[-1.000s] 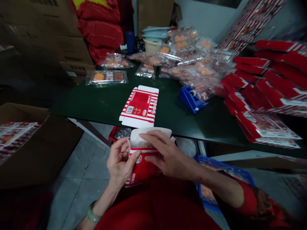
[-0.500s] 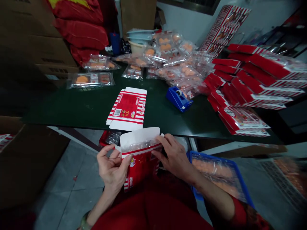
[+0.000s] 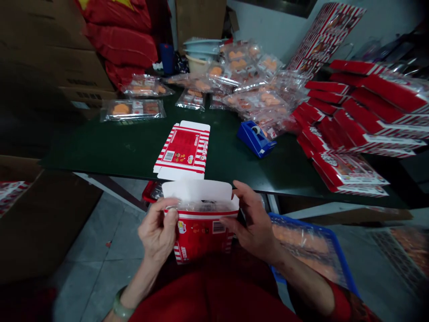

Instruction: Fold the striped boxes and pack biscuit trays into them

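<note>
A red-and-white striped cardboard box stands upright in front of my body, its white top flap raised. Clear plastic wrapping shows inside the mouth; the contents beneath are hidden. My left hand pinches the upper left corner, thumb on the front panel. At the upper right corner is my right hand, its thumb on the front and its fingers around the small side flap. A flattened box of the same print lies on the green table just beyond.
A blue tape dispenser sits on the green table. Clear snack packs are heaped behind it, and filled boxes are stacked at right. Below stands a blue crate of wrapped goods. Brown cartons rise at left.
The box has turned to face me more squarely and its mouth looks wider. My right hand has shifted slightly right with its fingers spread more. The whole view has shifted slightly.
</note>
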Tool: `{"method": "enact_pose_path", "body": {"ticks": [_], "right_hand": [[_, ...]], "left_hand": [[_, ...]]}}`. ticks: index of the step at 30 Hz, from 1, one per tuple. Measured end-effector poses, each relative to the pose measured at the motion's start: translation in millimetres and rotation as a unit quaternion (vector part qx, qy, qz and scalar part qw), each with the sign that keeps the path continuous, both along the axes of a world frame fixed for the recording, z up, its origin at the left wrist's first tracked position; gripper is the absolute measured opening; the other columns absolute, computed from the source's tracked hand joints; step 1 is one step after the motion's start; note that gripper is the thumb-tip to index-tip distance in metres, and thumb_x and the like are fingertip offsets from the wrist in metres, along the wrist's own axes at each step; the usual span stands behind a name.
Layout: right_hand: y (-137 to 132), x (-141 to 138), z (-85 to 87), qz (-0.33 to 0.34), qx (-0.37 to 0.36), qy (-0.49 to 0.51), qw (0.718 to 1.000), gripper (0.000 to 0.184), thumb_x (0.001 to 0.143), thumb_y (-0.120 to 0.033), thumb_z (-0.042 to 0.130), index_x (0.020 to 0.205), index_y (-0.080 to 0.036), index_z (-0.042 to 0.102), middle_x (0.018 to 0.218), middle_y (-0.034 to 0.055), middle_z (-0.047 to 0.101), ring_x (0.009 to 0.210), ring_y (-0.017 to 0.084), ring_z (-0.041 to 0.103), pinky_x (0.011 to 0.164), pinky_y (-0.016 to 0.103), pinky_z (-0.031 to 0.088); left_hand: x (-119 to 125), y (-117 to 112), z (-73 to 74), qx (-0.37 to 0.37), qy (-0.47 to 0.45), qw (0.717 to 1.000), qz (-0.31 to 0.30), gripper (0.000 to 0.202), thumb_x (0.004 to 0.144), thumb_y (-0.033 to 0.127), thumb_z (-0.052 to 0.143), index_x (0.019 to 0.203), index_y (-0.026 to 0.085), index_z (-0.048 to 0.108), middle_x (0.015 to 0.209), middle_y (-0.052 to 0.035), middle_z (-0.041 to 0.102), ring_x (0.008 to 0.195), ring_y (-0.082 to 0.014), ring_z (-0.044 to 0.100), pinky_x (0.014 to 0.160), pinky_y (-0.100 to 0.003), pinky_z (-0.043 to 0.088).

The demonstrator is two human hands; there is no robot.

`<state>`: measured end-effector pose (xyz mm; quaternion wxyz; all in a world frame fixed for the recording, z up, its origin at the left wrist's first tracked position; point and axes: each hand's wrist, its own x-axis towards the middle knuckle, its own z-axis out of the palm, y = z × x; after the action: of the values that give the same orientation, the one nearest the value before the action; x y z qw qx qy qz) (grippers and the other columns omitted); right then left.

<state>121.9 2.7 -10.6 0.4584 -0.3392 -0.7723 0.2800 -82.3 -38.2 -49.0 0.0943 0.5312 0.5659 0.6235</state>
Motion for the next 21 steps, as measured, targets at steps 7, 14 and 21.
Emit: {"method": "enact_pose_path", "body": {"ticks": [7, 14, 21], "right_hand": [[-15, -17, -29.7, -0.115, -0.061, 0.134, 0.982, 0.023, 0.090, -0.028, 0.049, 0.112, -0.023, 0.047, 0.094, 0.0042, 0.059, 0.080, 0.015, 0.060, 0.069, 0.028, 0.051], [-5, -19, -29.5, -0.083, -0.175, 0.201, 0.960, 0.019, 0.090, -0.034, 0.047, 0.106, -0.025, 0.043, 0.090, 0.0015, 0.056, 0.078, 0.014, 0.058, 0.071, 0.029, 0.050], [4, -14, -38.0, -0.095, -0.127, 0.149, 0.976, 0.026, 0.086, -0.025, 0.052, 0.111, -0.023, 0.044, 0.095, 0.0033, 0.057, 0.082, 0.015, 0.059, 0.071, 0.029, 0.050]], "left_hand": [[-6, 2, -12.5, -0.123, -0.160, 0.977, -0.072, 0.019, 0.082, 0.035, 0.062, 0.088, 0.019, 0.067, 0.077, 0.0007, 0.066, 0.064, -0.0113, 0.058, 0.059, -0.019, 0.045], [8, 13, -3.4, -0.061, -0.250, 0.960, -0.112, 0.026, 0.082, 0.038, 0.062, 0.101, 0.022, 0.056, 0.062, 0.0060, 0.054, 0.041, -0.0056, 0.042, 0.043, -0.017, 0.038], [6, 21, -9.0, -0.094, -0.273, 0.946, -0.147, 0.030, 0.082, 0.039, 0.061, 0.104, 0.024, 0.048, 0.064, 0.0045, 0.059, 0.044, -0.0093, 0.051, 0.045, -0.020, 0.043]]}}
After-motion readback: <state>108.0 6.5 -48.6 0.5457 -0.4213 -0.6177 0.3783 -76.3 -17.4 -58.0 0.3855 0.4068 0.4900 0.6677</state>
